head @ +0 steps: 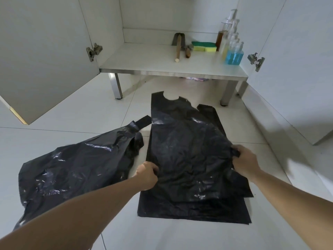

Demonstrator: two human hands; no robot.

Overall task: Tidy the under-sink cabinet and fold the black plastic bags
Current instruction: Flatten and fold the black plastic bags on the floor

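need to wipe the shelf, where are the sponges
In the head view the sponges lie at the back right of the cabinet shelf, between the wooden-handled tools and the pump bottles.

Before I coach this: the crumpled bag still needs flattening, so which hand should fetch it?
Probably the left hand: it grips the flat bag at the edge right beside the crumpled bag. The right hand grips the far edge.

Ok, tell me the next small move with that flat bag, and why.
Probably fold it in half: the left hand and right hand each grip a side edge of the flattened black bag lying spread on the floor tiles.
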